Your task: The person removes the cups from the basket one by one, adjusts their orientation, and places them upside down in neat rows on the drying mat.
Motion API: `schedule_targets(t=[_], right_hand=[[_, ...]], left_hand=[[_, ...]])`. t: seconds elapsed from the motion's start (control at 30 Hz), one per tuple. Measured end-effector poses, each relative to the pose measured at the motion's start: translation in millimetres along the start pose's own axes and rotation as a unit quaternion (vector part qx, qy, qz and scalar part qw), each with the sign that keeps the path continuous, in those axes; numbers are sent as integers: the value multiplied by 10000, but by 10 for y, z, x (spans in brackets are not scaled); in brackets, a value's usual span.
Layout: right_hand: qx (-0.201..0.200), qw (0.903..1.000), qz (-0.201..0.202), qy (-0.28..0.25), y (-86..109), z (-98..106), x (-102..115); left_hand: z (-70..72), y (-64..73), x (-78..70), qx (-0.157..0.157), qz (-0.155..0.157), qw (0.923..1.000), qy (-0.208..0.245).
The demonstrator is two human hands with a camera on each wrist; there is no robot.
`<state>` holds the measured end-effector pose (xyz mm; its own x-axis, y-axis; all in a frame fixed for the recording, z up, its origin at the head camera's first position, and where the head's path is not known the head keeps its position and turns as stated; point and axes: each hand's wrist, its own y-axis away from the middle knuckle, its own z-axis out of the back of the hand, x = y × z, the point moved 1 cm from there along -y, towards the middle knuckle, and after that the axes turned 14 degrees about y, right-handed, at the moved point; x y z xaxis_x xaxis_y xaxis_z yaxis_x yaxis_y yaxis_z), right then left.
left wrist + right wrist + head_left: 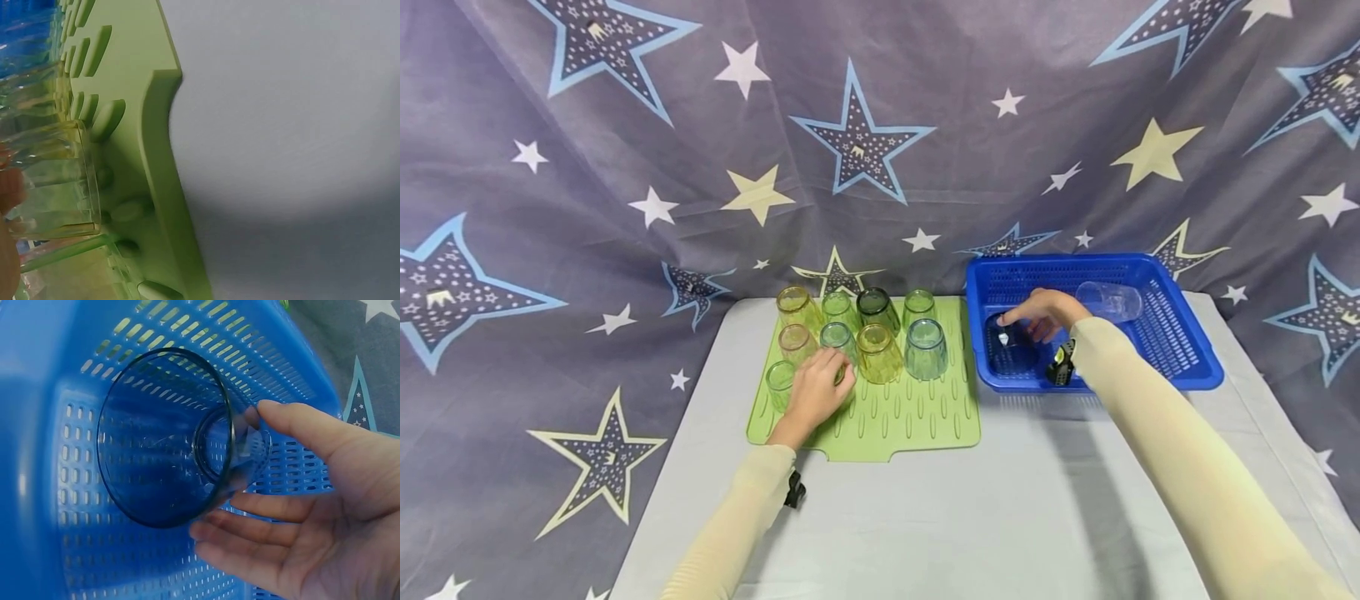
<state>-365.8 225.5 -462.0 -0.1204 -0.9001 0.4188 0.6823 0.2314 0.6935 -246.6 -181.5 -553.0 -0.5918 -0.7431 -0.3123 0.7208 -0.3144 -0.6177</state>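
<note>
My left hand (822, 387) grips a pale yellow glass (56, 200) at the front of the green drying mat (917, 425). That glass is upside down, its rim at or just above the ridged surface; contact cannot be told. Beside it stand a green glass (781, 383), a pink glass (796, 343) and a blue glass (838, 337). In the blue basket (1206, 379), my right hand (337, 512) has thumb and fingers about a dark-tinted glass (150, 444) lying on its side, mouth toward the right wrist camera. A clear glass (1108, 302) lies behind that hand.
More upturned glasses stand on the mat, including a yellow glass (880, 357), a larger blue glass (927, 354) and a dark green glass (877, 308). A white-covered table (910, 525) lies under everything. The star-patterned curtain (955, 192) hangs behind.
</note>
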Motion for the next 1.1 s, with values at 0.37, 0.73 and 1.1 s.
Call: schedule_targets(t=[0.37,0.73,1.1], right_hand=[[30,9996,-126,239,0,-56,69],[55,9999,-155,33,1,-76,63],[240,9995,-26,-182,-14,-48,-25]], left_hand=[[-16,-2,-13,133,20,9999,-54],[-35,10,15,131,56,9999,2],[-30,10,3,-20,-36,10000,77]])
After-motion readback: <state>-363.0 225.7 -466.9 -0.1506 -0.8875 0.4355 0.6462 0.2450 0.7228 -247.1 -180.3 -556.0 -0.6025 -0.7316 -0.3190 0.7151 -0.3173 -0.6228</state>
